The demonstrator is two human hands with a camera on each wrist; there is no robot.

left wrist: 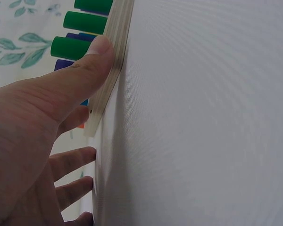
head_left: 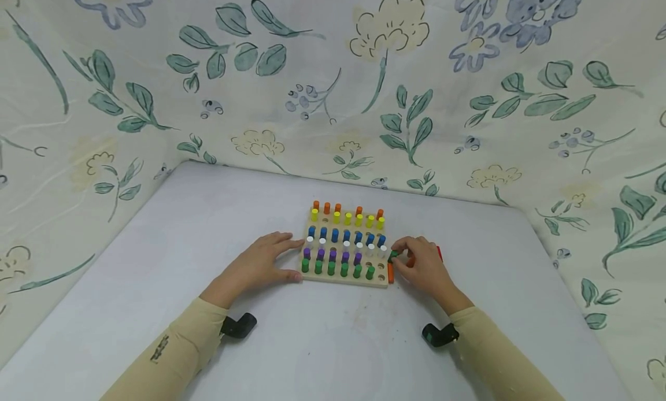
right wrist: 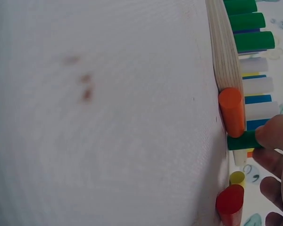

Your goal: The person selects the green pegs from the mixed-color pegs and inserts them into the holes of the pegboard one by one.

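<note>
A wooden pegboard [head_left: 359,280] stands on the table with rows of orange, yellow, blue, white, purple and green pegs upright in it. My left hand [head_left: 260,267] rests at its left side, with the thumb touching the near left corner and the index finger along the edge. Between thumb and index finger, my right hand [head_left: 424,268] pinches a green peg [right wrist: 243,141] just beyond the board's right edge. An orange peg [head_left: 391,273] lies along that edge, close to the pinched peg. Some holes in the board hold no peg.
Beside my right hand lie a red peg [right wrist: 230,203] and a yellow peg [right wrist: 237,178], partly hidden in the head view. The white-covered table [head_left: 322,343] meets floral fabric [head_left: 333,147] at the back and sides.
</note>
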